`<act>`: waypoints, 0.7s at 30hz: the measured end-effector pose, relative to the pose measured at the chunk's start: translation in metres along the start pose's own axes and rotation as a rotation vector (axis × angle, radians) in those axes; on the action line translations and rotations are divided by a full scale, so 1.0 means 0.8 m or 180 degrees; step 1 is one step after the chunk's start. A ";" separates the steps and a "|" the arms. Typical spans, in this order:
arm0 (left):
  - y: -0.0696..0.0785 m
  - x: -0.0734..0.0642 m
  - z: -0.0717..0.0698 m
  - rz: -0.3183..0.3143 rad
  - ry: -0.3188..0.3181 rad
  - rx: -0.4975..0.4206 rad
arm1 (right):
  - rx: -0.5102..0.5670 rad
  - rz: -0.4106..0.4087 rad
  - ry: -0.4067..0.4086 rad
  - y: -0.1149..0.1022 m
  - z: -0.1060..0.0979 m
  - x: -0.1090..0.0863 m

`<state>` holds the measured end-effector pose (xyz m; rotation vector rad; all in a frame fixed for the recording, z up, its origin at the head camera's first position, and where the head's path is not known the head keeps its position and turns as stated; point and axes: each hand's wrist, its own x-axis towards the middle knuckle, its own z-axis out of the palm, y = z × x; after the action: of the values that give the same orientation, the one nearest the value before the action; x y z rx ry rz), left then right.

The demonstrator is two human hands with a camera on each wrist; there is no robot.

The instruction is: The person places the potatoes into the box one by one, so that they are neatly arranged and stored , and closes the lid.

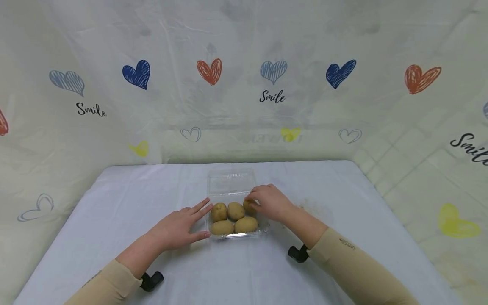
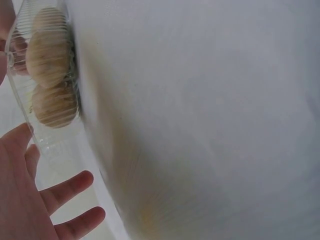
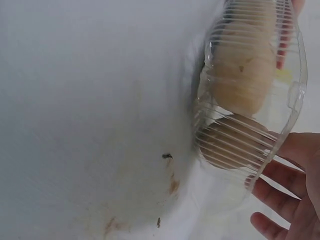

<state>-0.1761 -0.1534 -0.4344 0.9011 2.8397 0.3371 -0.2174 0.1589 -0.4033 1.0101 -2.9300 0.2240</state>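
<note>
A clear plastic clamshell box [image 1: 238,237] holds several potatoes, three along the back and the others in front. My left hand [image 1: 176,228] has its fingers spread at the box's left side, fingertips right at the rim. My right hand [image 1: 271,203] reaches over the right rim and pinches the potato [image 1: 248,208] in the back right corner, partly covering it. In the right wrist view that potato [image 3: 232,142] shows through the ribbed wall, thumb and fingers around the rim. The left wrist view shows two potatoes [image 2: 54,105] clearly through the near wall.
The box's lid [image 1: 231,182] lies folded back on the white-clothed table [image 1: 152,186]. Brown dirt specks [image 3: 173,185] mark the cloth right of the box. A pale curtain [image 1: 236,34] printed with hearts hangs behind the table.
</note>
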 end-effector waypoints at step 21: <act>-0.002 0.001 0.003 0.0032 0.0040 0.0048 | 0.0397 0.0012 -0.0011 0.009 -0.010 -0.014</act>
<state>-0.1777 -0.1539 -0.4371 0.9197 2.8539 0.3242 -0.2128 0.1726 -0.3968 1.0207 -2.9533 0.4100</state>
